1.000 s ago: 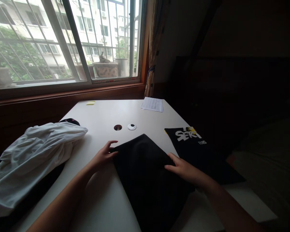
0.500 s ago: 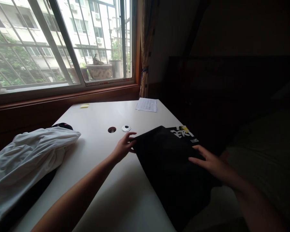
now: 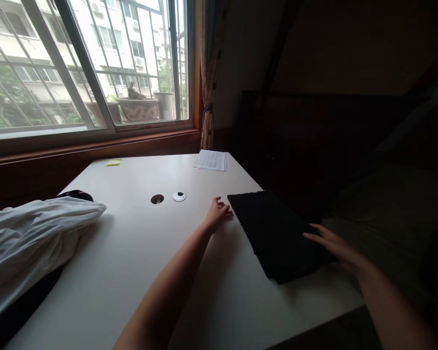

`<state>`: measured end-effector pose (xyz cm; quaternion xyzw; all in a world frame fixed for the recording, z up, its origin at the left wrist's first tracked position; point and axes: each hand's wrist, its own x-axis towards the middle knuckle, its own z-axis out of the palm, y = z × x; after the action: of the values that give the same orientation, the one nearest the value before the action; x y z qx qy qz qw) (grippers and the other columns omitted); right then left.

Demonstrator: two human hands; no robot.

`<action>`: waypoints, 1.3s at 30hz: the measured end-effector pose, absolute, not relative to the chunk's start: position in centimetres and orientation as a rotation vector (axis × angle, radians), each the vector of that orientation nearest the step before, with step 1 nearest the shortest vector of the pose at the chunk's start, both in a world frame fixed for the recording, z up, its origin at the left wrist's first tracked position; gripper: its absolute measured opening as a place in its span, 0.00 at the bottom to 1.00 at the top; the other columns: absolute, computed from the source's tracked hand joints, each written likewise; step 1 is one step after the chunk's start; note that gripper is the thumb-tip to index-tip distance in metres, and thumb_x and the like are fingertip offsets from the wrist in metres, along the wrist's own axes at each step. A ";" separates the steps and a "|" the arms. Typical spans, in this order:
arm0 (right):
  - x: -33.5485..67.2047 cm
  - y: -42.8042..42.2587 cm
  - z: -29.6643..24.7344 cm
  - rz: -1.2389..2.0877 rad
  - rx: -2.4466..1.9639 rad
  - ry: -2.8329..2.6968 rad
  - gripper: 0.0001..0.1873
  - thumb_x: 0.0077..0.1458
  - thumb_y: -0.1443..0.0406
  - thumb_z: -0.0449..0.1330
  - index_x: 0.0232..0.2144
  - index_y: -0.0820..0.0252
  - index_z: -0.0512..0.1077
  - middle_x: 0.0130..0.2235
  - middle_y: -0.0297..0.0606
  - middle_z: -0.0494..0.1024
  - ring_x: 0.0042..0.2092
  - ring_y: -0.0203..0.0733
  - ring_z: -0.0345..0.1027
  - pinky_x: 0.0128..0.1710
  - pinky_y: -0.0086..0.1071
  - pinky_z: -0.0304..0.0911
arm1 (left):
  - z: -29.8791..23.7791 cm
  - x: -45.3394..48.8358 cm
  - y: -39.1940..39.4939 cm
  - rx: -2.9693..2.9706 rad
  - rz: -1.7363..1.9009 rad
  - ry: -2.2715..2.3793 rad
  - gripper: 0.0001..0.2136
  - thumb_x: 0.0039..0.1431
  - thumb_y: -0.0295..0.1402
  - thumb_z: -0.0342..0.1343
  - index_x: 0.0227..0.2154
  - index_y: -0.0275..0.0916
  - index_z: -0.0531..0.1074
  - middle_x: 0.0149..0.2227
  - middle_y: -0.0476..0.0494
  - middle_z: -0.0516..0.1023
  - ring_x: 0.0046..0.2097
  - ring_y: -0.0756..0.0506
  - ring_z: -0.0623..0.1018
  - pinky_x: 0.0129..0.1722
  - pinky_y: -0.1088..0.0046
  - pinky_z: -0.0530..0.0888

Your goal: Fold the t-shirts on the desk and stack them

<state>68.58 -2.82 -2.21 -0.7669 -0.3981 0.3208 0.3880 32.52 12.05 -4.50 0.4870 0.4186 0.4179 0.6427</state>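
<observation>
A black printed garment, likely a T-shirt [image 3: 277,233], lies folded into a flat rough rectangle at the right side of the white table [image 3: 138,272]. Just left of its far left corner is my left hand [image 3: 218,214], empty, fingers apart and slightly curled. My right hand [image 3: 326,240] rests at the garment's right edge with its fingers stretched over the cloth. The print is hidden now, and part of the right hand is lost in shadow.
A heap of white cloth [image 3: 40,233] with dark cloth under it covers the table's left side. Papers [image 3: 210,160] and a yellow sticky note [image 3: 114,162] lie at the far edge. A round hole [image 3: 157,199] and its white ring cover [image 3: 179,196] are mid-table.
The garment's near part has been folded over, covering the white and yellow print and making it smaller. My left hand has let go of its corner. The view has shifted slightly right.
</observation>
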 end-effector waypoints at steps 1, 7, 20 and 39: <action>68.9 -3.0 -2.9 0.853 -1.951 -0.977 0.29 0.42 0.53 0.72 0.48 0.51 0.76 0.51 0.45 0.81 0.53 0.62 0.75 0.47 0.44 0.76 | -5.0 32.7 11.5 1.124 0.950 0.960 0.32 0.63 0.38 0.63 0.64 0.40 0.53 0.62 0.21 0.65 0.40 0.47 0.83 0.44 0.65 0.80; 69.8 -3.1 -4.6 0.913 -1.907 -0.936 0.30 0.44 0.54 0.72 0.50 0.50 0.75 0.54 0.44 0.80 0.56 0.61 0.74 0.52 0.46 0.74 | -5.1 34.2 10.0 1.333 0.881 1.023 0.31 0.63 0.32 0.61 0.64 0.38 0.55 0.47 0.34 0.80 0.38 0.44 0.83 0.44 0.63 0.81; 69.6 -3.5 -5.6 0.807 -1.808 -0.978 0.29 0.43 0.51 0.72 0.48 0.46 0.75 0.51 0.42 0.82 0.54 0.62 0.75 0.54 0.52 0.73 | -4.5 37.6 9.9 1.827 0.997 1.243 0.20 0.66 0.26 0.48 0.57 0.34 0.75 0.60 0.33 0.72 0.62 0.36 0.70 0.66 0.60 0.64; 68.6 -3.5 -6.1 0.616 -1.812 -0.982 0.34 0.43 0.49 0.70 0.52 0.51 0.72 0.54 0.47 0.79 0.56 0.62 0.73 0.53 0.47 0.73 | -4.8 37.2 10.6 1.823 0.881 1.327 0.15 0.60 0.29 0.58 0.50 0.37 0.79 0.46 0.38 0.82 0.50 0.41 0.80 0.55 0.67 0.74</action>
<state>68.63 -3.54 -6.09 -0.7412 -0.4015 0.2520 0.4752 37.25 10.62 -4.81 0.7046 0.5130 0.3406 0.3528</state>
